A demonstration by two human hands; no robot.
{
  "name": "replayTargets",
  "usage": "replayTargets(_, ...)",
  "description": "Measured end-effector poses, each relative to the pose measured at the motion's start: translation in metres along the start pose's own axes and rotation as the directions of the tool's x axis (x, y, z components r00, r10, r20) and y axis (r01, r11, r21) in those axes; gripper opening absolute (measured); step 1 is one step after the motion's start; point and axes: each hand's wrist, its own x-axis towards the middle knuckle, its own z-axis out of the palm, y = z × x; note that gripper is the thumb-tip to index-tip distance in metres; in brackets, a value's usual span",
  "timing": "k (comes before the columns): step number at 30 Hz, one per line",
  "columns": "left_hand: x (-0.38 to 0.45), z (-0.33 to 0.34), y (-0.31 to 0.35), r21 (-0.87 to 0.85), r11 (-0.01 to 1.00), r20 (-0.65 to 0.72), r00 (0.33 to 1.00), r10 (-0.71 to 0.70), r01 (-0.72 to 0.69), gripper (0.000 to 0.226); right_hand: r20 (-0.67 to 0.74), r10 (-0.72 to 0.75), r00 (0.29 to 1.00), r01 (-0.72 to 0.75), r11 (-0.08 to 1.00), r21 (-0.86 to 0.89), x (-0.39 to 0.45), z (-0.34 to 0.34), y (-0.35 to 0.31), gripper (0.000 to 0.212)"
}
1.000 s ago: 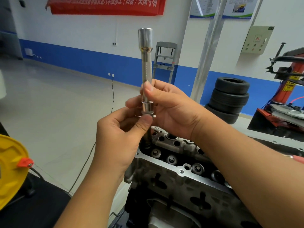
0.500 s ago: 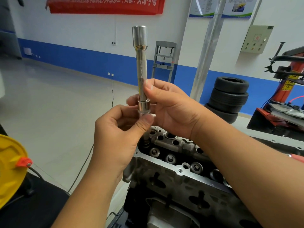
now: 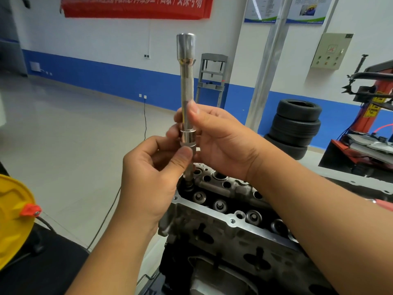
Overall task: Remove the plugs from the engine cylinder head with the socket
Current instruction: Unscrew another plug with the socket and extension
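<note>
Socket (image 3: 186, 137) on its long extension bar (image 3: 186, 86) is standing upright over the cylinder head's (image 3: 212, 222) far-left corner, lower end dipping into a hole. Right hand (image 3: 221, 143) is gripping the bar, left hand (image 3: 153, 177) pinching below the socket. Plug itself hidden; removal apparently just underway, no pulled plugs showing.

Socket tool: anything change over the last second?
Little. The socket tool shifted slightly left in the frame, though the background shifted too, so part of that is camera motion. Nothing was taken up or released. The right hand still grips the shaft, the left hand still pinches below the collar, and the lower end stays at the cylinder head.
</note>
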Motion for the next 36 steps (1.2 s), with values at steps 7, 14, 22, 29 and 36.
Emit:
replayTargets(7, 0.0002, -0.0007, 0.0002, -0.069, 0.997, 0.114, 0.993, -0.013, 0.021, 0.027, -0.014, -0.057, 0.998, 0.057, 0.998, 0.001, -0.0011, -0.0037, 0.0019, 0.018)
replayTargets(14, 0.0008, -0.0003, 0.001, 0.001, 1.0, 0.161, 0.987, -0.025, 0.025, 0.028, -0.005, -0.044, 0.999, 0.044, 0.999, -0.025, -0.0016, -0.0043, 0.0014, 0.024)
replayTargets(22, 0.0004, -0.0003, -0.0002, 0.031, 0.999, 0.079, 0.997, 0.022, -0.024, 0.04, 0.001, -0.073, 0.997, 0.073, 0.997, 0.013, 0.0022, -0.0042, 0.0053, 0.015)
replayTargets(29, 0.0007, -0.0004, 0.0017, -0.008, 1.0, 0.182, 0.983, 0.005, -0.004, 0.027, 0.001, -0.041, 0.999, 0.041, 0.998, 0.053, -0.001, -0.0011, 0.0017, 0.031)
replayTargets(36, 0.0002, 0.0, -0.0029, 0.038, 0.998, 0.043, 0.998, 0.048, -0.05, 0.024, -0.037, -0.068, 0.997, 0.069, 0.997, 0.024, 0.0024, 0.0026, 0.004, 0.023)
